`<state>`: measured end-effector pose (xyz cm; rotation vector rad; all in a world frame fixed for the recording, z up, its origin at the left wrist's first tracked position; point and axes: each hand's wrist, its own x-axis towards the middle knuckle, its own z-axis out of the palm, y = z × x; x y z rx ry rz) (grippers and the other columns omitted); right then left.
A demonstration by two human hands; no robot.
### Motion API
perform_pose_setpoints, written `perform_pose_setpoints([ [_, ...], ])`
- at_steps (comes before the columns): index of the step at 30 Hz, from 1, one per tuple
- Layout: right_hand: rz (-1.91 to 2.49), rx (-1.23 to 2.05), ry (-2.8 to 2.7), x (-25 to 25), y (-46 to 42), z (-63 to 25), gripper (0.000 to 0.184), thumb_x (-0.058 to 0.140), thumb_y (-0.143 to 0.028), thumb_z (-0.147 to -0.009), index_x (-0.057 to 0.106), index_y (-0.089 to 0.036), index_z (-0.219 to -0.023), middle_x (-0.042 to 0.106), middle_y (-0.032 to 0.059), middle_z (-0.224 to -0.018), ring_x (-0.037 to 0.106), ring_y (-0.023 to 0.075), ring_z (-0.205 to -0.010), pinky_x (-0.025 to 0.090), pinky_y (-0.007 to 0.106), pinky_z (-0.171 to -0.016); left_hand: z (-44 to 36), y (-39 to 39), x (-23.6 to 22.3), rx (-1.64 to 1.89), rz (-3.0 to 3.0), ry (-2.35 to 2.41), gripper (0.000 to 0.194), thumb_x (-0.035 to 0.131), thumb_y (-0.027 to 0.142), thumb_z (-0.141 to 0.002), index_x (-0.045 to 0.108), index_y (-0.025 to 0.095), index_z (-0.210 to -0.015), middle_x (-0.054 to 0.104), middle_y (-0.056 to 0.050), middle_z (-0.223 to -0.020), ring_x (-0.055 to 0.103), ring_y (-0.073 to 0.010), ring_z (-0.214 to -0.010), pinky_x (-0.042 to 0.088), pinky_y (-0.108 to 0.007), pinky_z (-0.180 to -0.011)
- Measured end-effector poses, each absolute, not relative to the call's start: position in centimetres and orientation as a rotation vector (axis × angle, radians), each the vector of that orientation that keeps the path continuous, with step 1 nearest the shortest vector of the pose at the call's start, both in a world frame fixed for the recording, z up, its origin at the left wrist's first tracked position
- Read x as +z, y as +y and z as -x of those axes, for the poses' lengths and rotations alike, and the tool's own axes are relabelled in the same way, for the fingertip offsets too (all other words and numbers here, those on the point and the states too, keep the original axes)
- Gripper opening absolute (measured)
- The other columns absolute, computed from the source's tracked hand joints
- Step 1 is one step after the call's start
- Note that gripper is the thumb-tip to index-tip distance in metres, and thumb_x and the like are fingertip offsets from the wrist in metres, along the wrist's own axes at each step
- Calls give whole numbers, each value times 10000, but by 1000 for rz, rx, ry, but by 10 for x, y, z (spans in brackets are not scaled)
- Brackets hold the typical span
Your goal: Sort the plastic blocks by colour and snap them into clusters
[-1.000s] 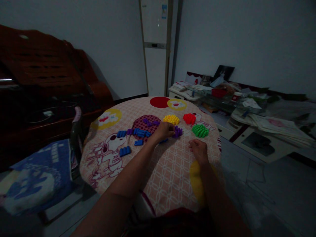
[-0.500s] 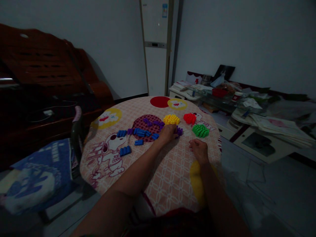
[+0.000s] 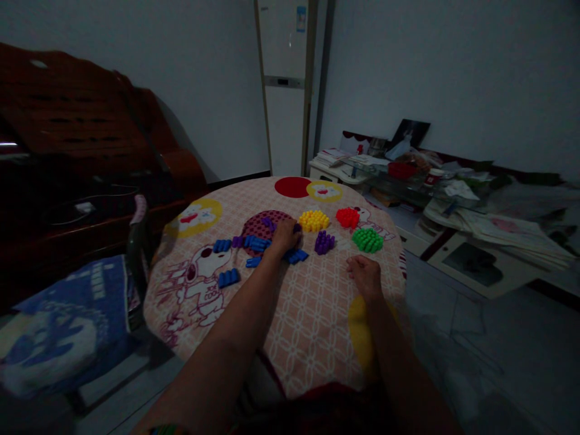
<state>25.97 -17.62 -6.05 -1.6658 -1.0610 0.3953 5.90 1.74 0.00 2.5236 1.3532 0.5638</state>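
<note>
Purple pieces point(image 3: 268, 224) | beside left grip point(image 3: 285, 235) | fingers partly curled; cannot tell what's held

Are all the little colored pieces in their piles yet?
Not yet. The yellow pile, red pile and green pile look done. The purple pile seems partly made: the left hand is among loose purple pieces, though I can't tell if it holds one. The blue pieces lie scattered, so they look left to do.

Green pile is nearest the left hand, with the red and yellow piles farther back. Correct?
Wrong hand: the head view shows the green pile nearest the right hand. The red pile and yellow pile are farther back, as stated.
</note>
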Motion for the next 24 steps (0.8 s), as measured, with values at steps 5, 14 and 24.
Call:
perform_pose_setpoints([
  [5, 1667, 421, -1033, -56, -178, -256, 332, 575, -496, -816, 648, -196, -693, 637, -12, -615, 577, 147, -543, 456, 253, -532, -61, 20, -5, 566, -2563, 1312, 320, 654, 226, -840, 666, 155, -1151, 679, -137, -1252, 605, -268, -1185, 431, -357, -1043],
  [14, 1660, 408, -1044, -56, -178, -256, 349, 570, -509, -814, 650, -196, -684, 640, -4, -618, 577, 147, -536, 453, 256, -533, -56, 16, -1, 631, -2345, 1294, 387, 672, 112, -741, 658, 137, -1126, 719, -116, -1153, 661, -230, -1054, 498, -307, -902],
  [24, 1669, 401, -1044, -57, -177, -256, 332, 559, -492, -821, 647, -199, -692, 641, -5, -621, 585, 149, -548, 457, 254, -542, -57, 6, 11, 866, -2192, 1348, 152, 612, 190, -849, 667, 159, -987, 741, -67, -962, 665, -188, -892, 487, -283, -797],
])
